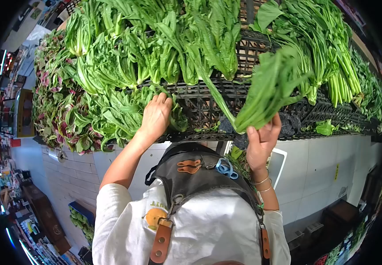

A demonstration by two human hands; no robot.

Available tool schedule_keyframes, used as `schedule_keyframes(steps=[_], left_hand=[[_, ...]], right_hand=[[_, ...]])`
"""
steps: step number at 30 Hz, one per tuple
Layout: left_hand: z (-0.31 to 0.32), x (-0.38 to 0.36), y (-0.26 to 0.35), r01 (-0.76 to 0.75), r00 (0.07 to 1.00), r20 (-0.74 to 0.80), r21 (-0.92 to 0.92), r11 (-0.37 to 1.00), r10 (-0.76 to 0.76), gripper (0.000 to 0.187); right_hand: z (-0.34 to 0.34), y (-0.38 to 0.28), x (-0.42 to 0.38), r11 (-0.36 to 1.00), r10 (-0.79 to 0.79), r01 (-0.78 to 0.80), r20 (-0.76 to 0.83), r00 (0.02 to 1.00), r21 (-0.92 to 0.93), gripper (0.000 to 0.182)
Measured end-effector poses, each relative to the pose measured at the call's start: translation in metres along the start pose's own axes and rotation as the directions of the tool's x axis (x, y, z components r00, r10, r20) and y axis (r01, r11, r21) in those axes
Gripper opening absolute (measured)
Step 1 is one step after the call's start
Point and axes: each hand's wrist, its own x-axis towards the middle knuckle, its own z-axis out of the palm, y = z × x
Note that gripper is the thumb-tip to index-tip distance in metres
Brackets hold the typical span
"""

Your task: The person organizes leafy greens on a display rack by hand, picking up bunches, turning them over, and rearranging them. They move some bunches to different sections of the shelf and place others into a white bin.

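Observation:
My right hand [264, 139] pinches the base of a leafy green head [270, 88], which is held up over the front of the black crates, its leaves slightly blurred. One long stalk [215, 92] slants from its base up to the left. My left hand [157, 115] rests at the front edge of the lettuce pile [116, 110], with fingers curled down on green leaves; what they grip is partly hidden. Long-leaved lettuce heads [169, 57] lie in rows behind it, bases toward me.
Red-and-green leaves [63, 106] are heaped at the left. Bundles of long-stemmed greens [332, 66] lie at the right. Black plastic crates [195, 101] carry the produce. A dark cloth [290, 126] and a loose leaf piece [325, 127] sit at the front edge.

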Motion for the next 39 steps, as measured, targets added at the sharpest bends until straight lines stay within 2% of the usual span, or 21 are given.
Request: schedule_keyframes(steps=[3, 5, 10, 11, 12, 13, 16, 17, 18, 19, 21, 23, 25, 26, 29, 30, 31, 33, 34, 35, 39], left_hand=[[-0.006, 0.000, -0.002, -0.008, 0.999, 0.031, -0.070, 0.997, 0.010, 0.016], [-0.007, -0.001, 0.000, -0.005, 0.999, 0.049, -0.119, 0.993, 0.011, 0.018], [0.000, -0.005, 0.001, -0.055, 0.998, -0.039, -0.048, 0.997, 0.053, 0.007], [0.000, -0.006, 0.001, -0.054, 0.998, -0.035, -0.060, 0.997, 0.052, 0.010], [0.000, -0.007, 0.001, -0.056, 0.998, -0.033, -0.070, 0.996, 0.054, 0.013], [-0.001, -0.008, 0.000, -0.059, 0.998, -0.031, -0.079, 0.995, 0.057, 0.016], [-0.023, -0.015, 0.011, -0.189, 0.914, -0.396, -0.231, 0.955, 0.086, 0.030], [-0.026, -0.022, 0.015, -0.333, 0.865, -0.471, -0.284, 0.899, 0.172, 0.042], [-0.029, -0.032, 0.022, -0.491, 0.823, -0.502, -0.392, 0.778, 0.267, 0.041], [-0.036, -0.040, 0.032, -0.566, 0.821, -0.396, -0.468, 0.679, 0.411, 0.040], [0.000, -0.062, 0.043, -0.606, 0.789, -0.349, -0.579, 0.546, 0.505, 0.020], [0.033, -0.068, 0.031, -0.444, 0.854, -0.074, -0.617, 0.650, 0.514, 0.013], [0.056, -0.066, 0.016, -0.363, 0.903, -0.038, -0.601, 0.712, 0.429, 0.010], [0.071, -0.067, 0.011, -0.237, 0.936, 0.081, -0.576, 0.782, 0.343, 0.016], [0.070, -0.067, 0.016, -0.368, 0.930, -0.195, -0.544, 0.754, 0.312, 0.028], [0.083, -0.074, 0.016, -0.296, 0.952, -0.108, -0.564, 0.771, 0.287, 0.038], [0.086, -0.076, 0.017, -0.292, 0.955, -0.137, -0.565, 0.772, 0.261, 0.038], [0.091, -0.078, 0.018, -0.275, 0.961, -0.197, -0.569, 0.775, 0.196, 0.038], [0.087, -0.078, 0.019, -0.304, 0.943, -0.282, -0.520, 0.798, 0.176, 0.040], [0.089, -0.078, 0.020, -0.275, 0.952, -0.268, -0.532, 0.801, 0.149, 0.040], [0.097, -0.081, 0.029, -0.194, 0.958, -0.283, -0.524, 0.829, 0.046, 0.042]], right_hand=[[0.006, -0.006, 0.000, 0.999, -0.053, 0.053, -0.075, 0.996, 0.004, 0.066], [0.016, -0.013, 0.000, 0.997, 0.028, -0.019, -0.124, 0.992, 0.069, 0.067], [0.039, 0.028, -0.007, 0.975, 0.148, -0.132, 0.076, 0.986, -0.179, 0.060], [0.047, 0.044, -0.011, 0.959, 0.274, -0.263, 0.100, 0.957, -0.108, 0.059], [0.048, 0.068, -0.017, 0.918, 0.379, -0.359, 0.111, 0.919, -0.169, 0.061], [0.053, 0.097, -0.026, 0.932, 0.339, -0.323, 0.077, 0.938, -0.163, 0.062], [0.073, 0.112, -0.034, 0.934, 0.330, -0.314, 0.074, 0.941, -0.167, 0.062], [0.076, 0.117, -0.036, 0.936, 0.318, -0.306, 0.044, 0.947, -0.173, 0.062], [0.075, 0.121, -0.038, 0.941, 0.291, -0.277, 0.049, 0.955, -0.195, 0.062], [0.074, 0.123, -0.037, 0.945, 0.261, -0.244, 0.055, 0.964, -0.219, 0.062], [0.077, 0.122, -0.037, 0.942, 0.291, -0.285, 0.008, 0.957, -0.176, 0.063], [0.078, 0.120, -0.036, 0.934, 0.285, -0.272, 0.021, 0.958, -0.233, 0.063], [0.072, 0.111, -0.032, 0.923, 0.321, -0.303, 0.039, 0.946, -0.237, 0.061], [0.067, 0.105, -0.030, 0.924, 0.343, -0.327, 0.054, 0.938, -0.201, 0.060], [0.057, 0.064, -0.018, 0.839, 0.522, -0.501, 0.053, 0.852, -0.211, 0.046], [0.057, 0.053, -0.013, 0.819, 0.572, -0.573, 0.038, 0.819, 0.017, 0.042], [0.061, 0.038, -0.006, 0.753, 0.622, -0.612, 0.040, 0.782, 0.242, 0.039], [0.061, -0.010, 0.005, 0.550, 0.782, -0.667, -0.029, 0.623, 0.503, 0.035], [0.043, -0.012, 0.010, 0.548, 0.714, -0.641, 0.098, 0.693, 0.538, 0.034], [0.018, -0.014, 0.017, 0.533, 0.636, -0.630, 0.223, 0.739, 0.566, 0.038], [0.015, -0.068, 0.066, 0.641, 0.450, -0.532, 0.291, 0.844, 0.553, 0.039]])
